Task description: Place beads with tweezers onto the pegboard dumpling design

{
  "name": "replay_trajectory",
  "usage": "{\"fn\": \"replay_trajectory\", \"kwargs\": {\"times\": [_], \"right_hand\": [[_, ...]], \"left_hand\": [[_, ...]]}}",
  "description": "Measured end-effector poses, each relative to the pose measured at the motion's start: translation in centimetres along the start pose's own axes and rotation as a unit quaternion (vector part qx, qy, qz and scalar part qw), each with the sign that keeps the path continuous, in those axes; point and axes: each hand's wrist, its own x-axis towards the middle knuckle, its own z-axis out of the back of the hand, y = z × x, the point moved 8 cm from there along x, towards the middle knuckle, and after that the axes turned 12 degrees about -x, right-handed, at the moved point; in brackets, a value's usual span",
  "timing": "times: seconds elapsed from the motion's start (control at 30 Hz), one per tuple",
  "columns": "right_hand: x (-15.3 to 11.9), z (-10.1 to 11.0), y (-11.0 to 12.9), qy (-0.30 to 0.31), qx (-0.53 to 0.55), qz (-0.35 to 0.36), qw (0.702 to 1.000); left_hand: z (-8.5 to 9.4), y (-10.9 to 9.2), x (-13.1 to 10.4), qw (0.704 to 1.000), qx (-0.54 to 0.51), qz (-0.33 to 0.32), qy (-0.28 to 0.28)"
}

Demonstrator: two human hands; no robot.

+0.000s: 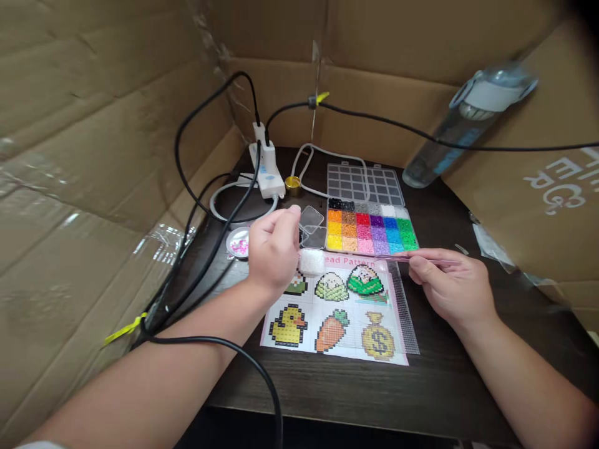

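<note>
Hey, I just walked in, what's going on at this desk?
A person is working with both hands over a white paper pattern sheet of pixel pictures, with a clear gridded plastic board on it. The right hand holds a slender pinkish tweezer-like tool near the sheet's top right. The left hand is curled beside a small clear box of white beads; its grip is unclear. Behind lies an open clear plastic case of colourful beads.

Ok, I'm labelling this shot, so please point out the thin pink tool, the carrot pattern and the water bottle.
Thin pink tool (397, 257), head view: its exposed shaft.
Carrot pattern (330, 331), head view: middle of the orange root.
Water bottle (461, 129), head view: its body, below the cap.
</note>
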Motion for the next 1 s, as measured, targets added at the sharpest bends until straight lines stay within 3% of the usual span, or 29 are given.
{"fn": "replay_trajectory", "kwargs": {"times": [0.17, 0.33, 0.6, 1.0], "right_hand": [[-0.7, -0.7, 5.4, -0.042, -0.04, 0.034, 0.998], [-1.9, -4.8, 9.4, 0.05, -0.077, 0.037, 0.995], [-2.6, -8.8, 8.7, 0.056, -0.048, 0.009, 0.997], [-2.6, -10.0, 8.5, 0.09, -0.024, 0.014, 0.996]], "left_hand": [[1.2, -0.7, 0.8, 0.997, 0.047, -0.06, -0.011], [0.7, -1.4, 0.4, 0.99, 0.084, -0.108, 0.035], [0.2, -1.3, 0.0, 0.982, 0.116, -0.132, 0.065], [-0.3, -0.9, -0.4, 0.978, 0.137, -0.129, 0.095]]}}
